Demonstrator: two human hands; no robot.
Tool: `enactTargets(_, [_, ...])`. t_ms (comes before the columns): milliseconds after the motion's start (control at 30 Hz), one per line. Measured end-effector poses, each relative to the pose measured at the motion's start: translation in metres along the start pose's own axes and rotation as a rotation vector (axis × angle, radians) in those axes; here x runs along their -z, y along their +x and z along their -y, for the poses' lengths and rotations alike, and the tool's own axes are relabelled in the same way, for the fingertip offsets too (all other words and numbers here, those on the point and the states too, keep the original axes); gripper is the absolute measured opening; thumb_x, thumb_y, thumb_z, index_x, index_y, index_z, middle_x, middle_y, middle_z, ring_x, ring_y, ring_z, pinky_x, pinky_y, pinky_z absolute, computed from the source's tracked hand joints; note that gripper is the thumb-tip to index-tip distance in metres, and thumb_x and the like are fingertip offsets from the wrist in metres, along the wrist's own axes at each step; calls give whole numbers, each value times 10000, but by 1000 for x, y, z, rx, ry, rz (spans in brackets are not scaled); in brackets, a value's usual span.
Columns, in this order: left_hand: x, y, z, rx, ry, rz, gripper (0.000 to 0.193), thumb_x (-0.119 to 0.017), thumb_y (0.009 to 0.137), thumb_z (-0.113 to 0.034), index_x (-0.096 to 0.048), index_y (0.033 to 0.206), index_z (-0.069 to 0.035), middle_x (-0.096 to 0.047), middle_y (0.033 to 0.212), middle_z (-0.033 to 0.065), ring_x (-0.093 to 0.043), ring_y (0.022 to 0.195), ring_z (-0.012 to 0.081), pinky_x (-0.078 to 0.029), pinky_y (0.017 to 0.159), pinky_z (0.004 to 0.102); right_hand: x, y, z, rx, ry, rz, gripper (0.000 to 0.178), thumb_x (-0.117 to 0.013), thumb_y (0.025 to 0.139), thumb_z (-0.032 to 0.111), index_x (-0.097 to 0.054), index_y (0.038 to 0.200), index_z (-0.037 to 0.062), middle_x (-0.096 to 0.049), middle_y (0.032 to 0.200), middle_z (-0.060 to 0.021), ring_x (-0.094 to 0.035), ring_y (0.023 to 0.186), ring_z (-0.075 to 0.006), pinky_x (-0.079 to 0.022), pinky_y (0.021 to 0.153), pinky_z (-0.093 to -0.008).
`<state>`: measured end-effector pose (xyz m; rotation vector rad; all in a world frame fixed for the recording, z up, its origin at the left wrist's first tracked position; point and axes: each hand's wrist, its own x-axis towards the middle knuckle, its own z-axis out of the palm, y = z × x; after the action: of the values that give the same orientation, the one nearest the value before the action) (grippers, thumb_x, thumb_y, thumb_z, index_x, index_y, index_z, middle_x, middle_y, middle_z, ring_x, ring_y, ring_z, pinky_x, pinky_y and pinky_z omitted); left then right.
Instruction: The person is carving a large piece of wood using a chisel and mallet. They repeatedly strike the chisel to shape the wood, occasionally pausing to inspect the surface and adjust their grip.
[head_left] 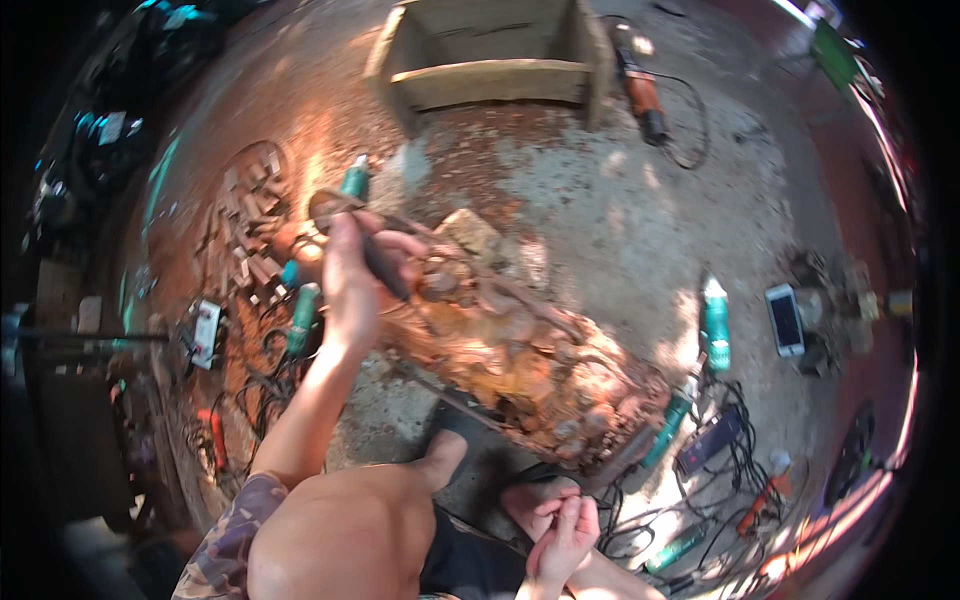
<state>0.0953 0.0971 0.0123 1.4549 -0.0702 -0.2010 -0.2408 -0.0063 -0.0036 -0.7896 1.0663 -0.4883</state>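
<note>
A long carved piece of reddish-brown wood [500, 350] with a knobbly, yellowish surface lies slantwise in front of my legs. Above its far left end is my left hand [350, 275], its fingers closed around a dark pen-like tool [384, 268] whose tip slopes down toward the carving. Low in the view, beside my knee and apart from the wood, my right hand [567, 530] has its fingers curled together; whatever they may hold is too small to tell. A pale block [468, 232] sits against the carving's far side.
A wooden box-like stand [490, 85] stands at the far side, near an orange-and-black power tool [642, 95]. Green power tools [715, 325] and tangled black cables [745, 450] lie right. A phone [785, 320] rests farther right; wood offcuts [250, 220] are piled left.
</note>
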Motion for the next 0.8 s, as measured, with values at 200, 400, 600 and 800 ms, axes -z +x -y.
enactTargets(200, [10,9,-2,-42,10,-35,465,-268,1083,-536,-429,1076,-100,-695,830,168,-604,664,154,-496,648,280,-8,15,-9,-49,-78,99,169,-535,1051,135,-573,972,-10,-633,776,-70,-582,662,-113,-468,679,-235])
enactTargets(400, [-1,15,-11,-183,-123,112,370,-277,1110,-422,-440,1124,-90,-552,679,56,-589,730,186,-489,763,334,-8,24,-13,118,-155,45,141,-508,1050,83,-584,1008,-28,-626,920,-89,-586,690,-123,-480,682,-248])
enactTargets(600, [-95,-55,-1,-710,186,759,440,-759,779,-217,-653,1163,-31,-604,857,67,-642,744,216,-553,616,335,-4,24,-9,180,-219,14,160,-557,1034,120,-602,1005,-31,-649,962,-84,-619,771,-139,-500,770,-296])
enactTargets(800, [-113,-104,33,-865,368,926,508,-660,758,-293,-635,1215,-74,-542,869,8,-600,792,164,-529,644,285,2,21,3,250,-338,-115,189,-594,1020,162,-621,1041,-24,-667,989,-60,-592,926,-102,-456,805,-258])
